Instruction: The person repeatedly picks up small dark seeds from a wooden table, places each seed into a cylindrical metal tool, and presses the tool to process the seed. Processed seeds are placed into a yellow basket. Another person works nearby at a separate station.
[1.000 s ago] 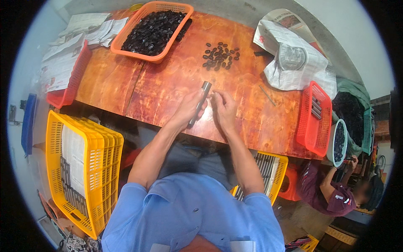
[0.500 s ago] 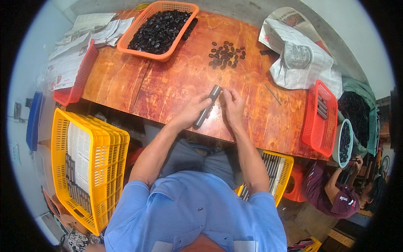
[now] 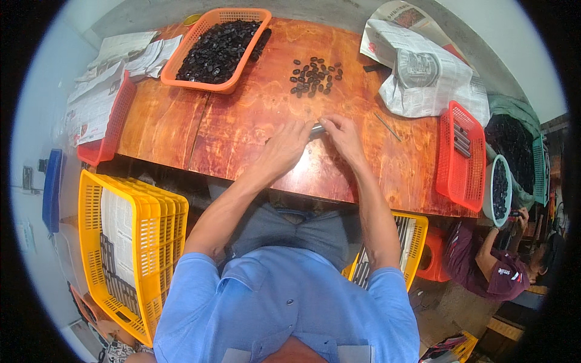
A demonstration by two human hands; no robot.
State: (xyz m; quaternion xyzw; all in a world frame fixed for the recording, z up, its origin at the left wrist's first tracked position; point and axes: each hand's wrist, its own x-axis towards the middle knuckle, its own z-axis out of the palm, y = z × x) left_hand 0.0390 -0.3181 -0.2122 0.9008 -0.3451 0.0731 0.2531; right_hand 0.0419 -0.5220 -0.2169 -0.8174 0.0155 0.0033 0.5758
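Note:
My left hand (image 3: 287,145) is closed around a dark grey tube (image 3: 316,129), which now lies nearly level above the table and is mostly covered by the fingers. My right hand (image 3: 342,137) is at the tube's right end, its thumb and fingers pinched on it; any small piece between them is hidden. Beyond both hands, several small black oval pieces (image 3: 313,77) are scattered on the wooden table (image 3: 242,133). A thin metal rod (image 3: 387,127) lies on the tabletop to the right of my right hand.
An orange basket (image 3: 266,24) heaped with black pieces stands at the back left. At right are crumpled newspaper (image 3: 417,78), a red basket (image 3: 451,175) with several tubes and a pale bowl (image 3: 489,206). Yellow crates (image 3: 154,242) stand left, below the table. Another person (image 3: 484,260) is at lower right.
The tube has turned from steeply slanted to nearly level. My left hand has rolled over it, and my right fingers have come from beside its top onto its end. The view has shifted slightly.

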